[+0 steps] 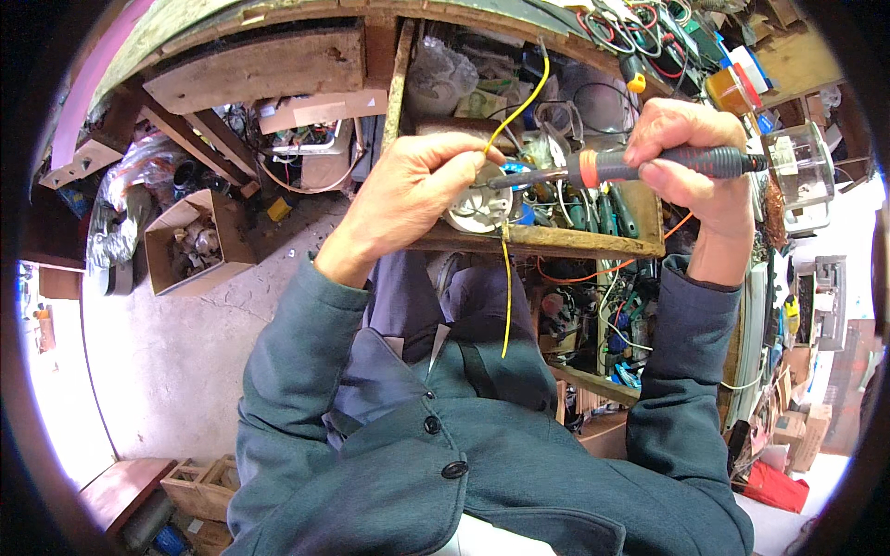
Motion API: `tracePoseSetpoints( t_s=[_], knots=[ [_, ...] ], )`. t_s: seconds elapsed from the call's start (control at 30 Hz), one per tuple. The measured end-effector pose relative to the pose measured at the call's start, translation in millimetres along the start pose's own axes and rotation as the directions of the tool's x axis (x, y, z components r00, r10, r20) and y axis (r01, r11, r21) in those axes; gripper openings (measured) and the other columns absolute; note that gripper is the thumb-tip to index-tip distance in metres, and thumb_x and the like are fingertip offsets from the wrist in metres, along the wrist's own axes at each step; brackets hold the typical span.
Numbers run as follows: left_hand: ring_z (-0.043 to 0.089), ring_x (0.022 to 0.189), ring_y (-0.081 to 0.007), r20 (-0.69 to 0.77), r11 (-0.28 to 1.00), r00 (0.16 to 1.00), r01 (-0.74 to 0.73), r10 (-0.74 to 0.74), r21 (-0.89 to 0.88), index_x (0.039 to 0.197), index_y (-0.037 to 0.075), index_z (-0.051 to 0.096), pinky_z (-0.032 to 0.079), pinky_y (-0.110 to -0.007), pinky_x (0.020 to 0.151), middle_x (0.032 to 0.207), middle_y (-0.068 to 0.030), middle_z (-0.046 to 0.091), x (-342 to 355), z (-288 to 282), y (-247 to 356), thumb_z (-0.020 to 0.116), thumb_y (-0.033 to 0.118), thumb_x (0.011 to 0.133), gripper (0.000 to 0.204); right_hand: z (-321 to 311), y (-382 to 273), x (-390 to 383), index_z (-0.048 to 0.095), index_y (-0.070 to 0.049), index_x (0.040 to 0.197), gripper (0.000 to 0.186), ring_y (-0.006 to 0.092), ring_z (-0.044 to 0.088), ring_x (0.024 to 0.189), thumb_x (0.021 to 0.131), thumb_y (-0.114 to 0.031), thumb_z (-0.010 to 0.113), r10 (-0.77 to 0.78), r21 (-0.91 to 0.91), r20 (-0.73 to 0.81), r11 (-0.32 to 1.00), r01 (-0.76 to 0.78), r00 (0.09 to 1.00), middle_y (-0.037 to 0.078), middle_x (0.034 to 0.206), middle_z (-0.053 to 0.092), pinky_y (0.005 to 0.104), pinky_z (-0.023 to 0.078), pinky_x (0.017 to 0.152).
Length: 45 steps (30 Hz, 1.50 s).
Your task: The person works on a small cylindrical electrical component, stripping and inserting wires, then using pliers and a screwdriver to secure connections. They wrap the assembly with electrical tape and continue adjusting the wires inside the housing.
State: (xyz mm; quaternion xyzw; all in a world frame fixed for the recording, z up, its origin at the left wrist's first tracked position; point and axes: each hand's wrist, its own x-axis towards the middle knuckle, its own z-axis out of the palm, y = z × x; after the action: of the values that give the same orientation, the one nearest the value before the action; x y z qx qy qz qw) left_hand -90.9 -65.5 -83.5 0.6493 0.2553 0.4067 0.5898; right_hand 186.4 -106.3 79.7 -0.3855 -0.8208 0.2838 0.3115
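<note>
My left hand point(413, 190) is closed, thumb and fingers pinching a white round plastic part point(476, 215) above an open wooden drawer point(565, 244). A yellow wire point(540, 85) rises past these fingertips. Another yellow length point(507, 292) hangs below the part; whether the two are one wire is hidden. In my right hand point(691, 139) is a soldering iron point(607, 168) with a black ribbed grip and an orange band, held level. Its metal shaft points left, with the tip at the white part close to my left fingers; exact contact is too small to tell.
The drawer holds tangled cables, tools and plastic bags. A transparent jar point(802, 171) and an orange-filled jar point(732, 90) stand to the right. Beneath the drawer, a shelf is packed with wires. On the floor at left sits a cardboard box point(165, 250) of small parts.
</note>
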Motion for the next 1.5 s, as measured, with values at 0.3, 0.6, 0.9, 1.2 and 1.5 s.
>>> tracePoseSetpoints(
  t_s=[0.3, 0.6, 0.9, 1.2, 1.5],
  knots=[
    [0.055, 0.081, -0.0026, -0.018, 0.999, 1.000, -0.007, 0.008, 0.043, 0.118, 0.000, 0.079, 0.045, -0.021, 0.070, 0.094, 0.0052, 0.071, -1, 1, 4, 0.061, 0.015, 0.106, 0.026, -2, -4, 6, 0.078, 0.002, 0.091, 0.012, 0.0154, 0.067, 0.077, 0.082, -0.006, 0.080, 0.033, -0.031, 0.027, 0.999, -0.032, 0.999, 0.009, 0.086, 0.075, 0.0309, 0.051, 0.069],
    [0.056, 0.083, -0.0032, 0.013, 0.998, 1.000, 0.020, -0.020, 0.055, 0.119, 0.000, 0.079, 0.047, -0.022, 0.073, 0.096, 0.0044, 0.072, -1, -3, 5, 0.062, 0.014, 0.105, 0.026, -1, -5, 10, 0.078, 0.001, 0.091, 0.012, 0.0144, 0.066, 0.074, 0.084, -0.009, 0.081, -0.022, -0.068, 0.027, 0.997, 0.024, 0.999, 0.008, 0.084, 0.074, 0.0287, 0.051, 0.066],
    [0.061, 0.092, -0.0060, 0.033, 0.999, 0.999, 0.029, -0.030, 0.030, 0.121, -0.001, 0.078, 0.049, -0.023, 0.082, 0.104, 0.0027, 0.075, -1, -3, 1, 0.061, 0.013, 0.106, 0.027, 4, -10, 4, 0.079, 0.000, 0.093, 0.009, 0.0111, 0.064, 0.073, 0.085, -0.004, 0.080, 0.001, -0.035, -0.008, 0.999, -0.001, 1.000, 0.005, 0.084, 0.073, 0.0273, 0.049, 0.063],
    [0.065, 0.101, -0.0080, 0.061, 0.999, 0.998, 0.005, -0.008, 0.052, 0.122, -0.001, 0.078, 0.052, -0.025, 0.091, 0.111, -0.0009, 0.077, 1, -5, 2, 0.060, 0.013, 0.106, 0.027, -5, -12, -8, 0.078, 0.002, 0.092, 0.010, 0.0137, 0.066, 0.079, 0.085, -0.005, 0.080, 0.001, -0.002, -0.051, 1.000, -0.001, 0.999, 0.007, 0.088, 0.074, 0.0287, 0.050, 0.070],
    [0.064, 0.097, -0.0065, 0.053, 0.999, 0.997, 0.053, -0.053, -0.002, 0.122, 0.000, 0.078, 0.052, -0.024, 0.087, 0.108, 0.0001, 0.076, 0, -2, 7, 0.061, 0.013, 0.106, 0.027, -17, -10, -21, 0.077, 0.003, 0.092, 0.012, 0.0153, 0.065, 0.078, 0.083, -0.004, 0.078, -0.014, 0.059, -0.078, 0.998, 0.019, 0.997, 0.009, 0.087, 0.074, 0.0301, 0.050, 0.070]
  ],
)
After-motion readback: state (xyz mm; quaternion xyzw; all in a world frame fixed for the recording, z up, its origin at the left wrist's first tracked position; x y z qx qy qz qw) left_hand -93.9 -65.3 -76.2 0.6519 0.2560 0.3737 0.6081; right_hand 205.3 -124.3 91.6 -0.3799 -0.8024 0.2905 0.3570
